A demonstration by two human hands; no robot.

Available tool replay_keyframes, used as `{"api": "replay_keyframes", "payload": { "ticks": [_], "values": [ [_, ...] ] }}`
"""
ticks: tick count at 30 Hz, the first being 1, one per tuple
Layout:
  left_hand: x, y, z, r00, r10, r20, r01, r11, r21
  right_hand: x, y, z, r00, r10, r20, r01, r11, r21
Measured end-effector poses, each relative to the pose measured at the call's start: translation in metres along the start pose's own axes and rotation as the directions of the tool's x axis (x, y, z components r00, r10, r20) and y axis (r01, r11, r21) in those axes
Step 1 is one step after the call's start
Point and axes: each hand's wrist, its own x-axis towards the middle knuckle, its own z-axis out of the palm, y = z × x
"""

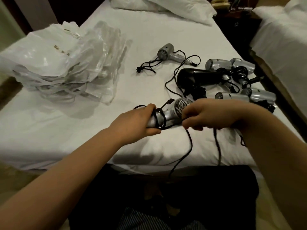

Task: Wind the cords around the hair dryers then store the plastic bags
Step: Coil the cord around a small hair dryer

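- A silver plastic hair dryer (172,112) is held at frame centre — long axis left-right, handle gripped by the left hand (141,121).
- Its black cord (189,146) is pinched by the right hand (209,115) — slack hangs toward the lower frame.

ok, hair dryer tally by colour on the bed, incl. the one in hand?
Silver: 6, namely the held dryer, the lone dryer, and 4 in the pile
Black: 1, the black dryer
Total: 7 visible; the pile may hide more.
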Motion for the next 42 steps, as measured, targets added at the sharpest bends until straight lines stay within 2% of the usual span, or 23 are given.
{"api": "replay_keyframes", "payload": {
  "ticks": [4, 9, 13, 15, 17, 20, 22, 24, 26, 27, 29, 30, 31, 32, 34, 35, 39, 42],
  "values": [
    [-0.002, 0.004, -0.003, 0.998, 0.047, 0.047, -0.046, 0.999, -0.005, -0.006, -0.007, -0.011, 0.996, -0.018, -0.093, 0.003, 0.987, -0.161],
    [0.004, 0.004, -0.011, 0.995, 0.028, 0.093, -0.032, 0.998, 0.050, -0.007, -0.018, -0.018, 0.966, -0.091, -0.244, -0.009, 0.925, -0.380],
    [0.002, 0.001, -0.014, 0.990, 0.062, 0.126, -0.070, 0.995, 0.064, 0.005, -0.012, -0.019, 0.878, -0.167, -0.449, -0.080, 0.873, -0.481],
    [0.001, 0.001, -0.018, 0.980, 0.111, 0.168, -0.126, 0.988, 0.085, 0.013, -0.010, -0.012, 0.852, -0.210, -0.480, -0.080, 0.853, -0.516],
    [-0.002, 0.004, -0.022, 0.958, 0.152, 0.242, -0.173, 0.983, 0.066, 0.019, -0.008, -0.005, 0.858, -0.251, -0.449, -0.011, 0.864, -0.503],
    [-0.012, 0.010, -0.025, 0.921, 0.239, 0.307, -0.202, 0.968, -0.148, 0.030, 0.003, -0.003, 0.928, -0.198, -0.314, 0.111, 0.955, -0.276],
    [-0.018, 0.014, -0.027, 0.927, 0.274, 0.254, -0.195, 0.935, -0.297, 0.040, 0.014, 0.000, 0.974, -0.148, -0.173, 0.143, 0.989, -0.043],
    [-0.019, 0.013, -0.030, 0.955, 0.237, 0.177, -0.133, 0.879, -0.458, 0.050, 0.031, 0.013, 0.986, -0.079, -0.145, 0.112, 0.965, 0.238],
    [-0.016, 0.007, -0.030, 0.972, 0.189, 0.137, -0.044, 0.725, -0.688, 0.061, 0.049, 0.029, 0.966, 0.089, -0.244, 0.070, 0.815, 0.575],
    [-0.015, 0.004, -0.029, 0.975, 0.183, 0.124, -0.019, 0.627, -0.779, 0.063, 0.055, 0.034, 0.961, 0.093, -0.261, 0.107, 0.744, 0.659],
    [-0.013, 0.000, -0.022, 0.978, 0.187, 0.097, -0.004, 0.478, -0.878, 0.070, 0.056, 0.046, 0.974, -0.075, -0.215, 0.213, 0.633, 0.744],
    [-0.013, -0.001, -0.019, 0.980, 0.185, 0.073, -0.014, 0.431, -0.902, 0.068, 0.052, 0.052, 0.971, -0.157, -0.180, 0.237, 0.535, 0.811],
    [-0.013, -0.001, -0.017, 0.984, 0.175, 0.045, -0.028, 0.394, -0.919, 0.067, 0.045, 0.056, 0.965, -0.197, -0.171, 0.248, 0.489, 0.836],
    [-0.012, -0.002, -0.016, 0.989, 0.148, 0.020, -0.036, 0.365, -0.930, 0.067, 0.043, 0.061, 0.963, -0.207, -0.173, 0.257, 0.511, 0.820],
    [-0.011, -0.005, -0.015, 0.998, 0.065, -0.010, -0.033, 0.355, -0.934, 0.068, 0.041, 0.073, 0.959, -0.152, -0.239, 0.275, 0.710, 0.648],
    [-0.010, -0.007, -0.015, 1.000, 0.013, -0.015, -0.019, 0.365, -0.931, 0.069, 0.041, 0.077, 0.961, -0.109, -0.256, 0.243, 0.777, 0.581],
    [-0.009, -0.012, -0.013, 0.989, -0.144, -0.012, 0.050, 0.415, -0.909, 0.065, 0.037, 0.085, 0.969, 0.032, -0.244, 0.061, 0.930, 0.362],
    [-0.009, -0.015, -0.015, 0.980, -0.198, -0.031, 0.077, 0.516, -0.853, 0.052, 0.034, 0.087, 0.981, 0.013, -0.194, 0.038, 0.965, 0.258]
  ]
}}
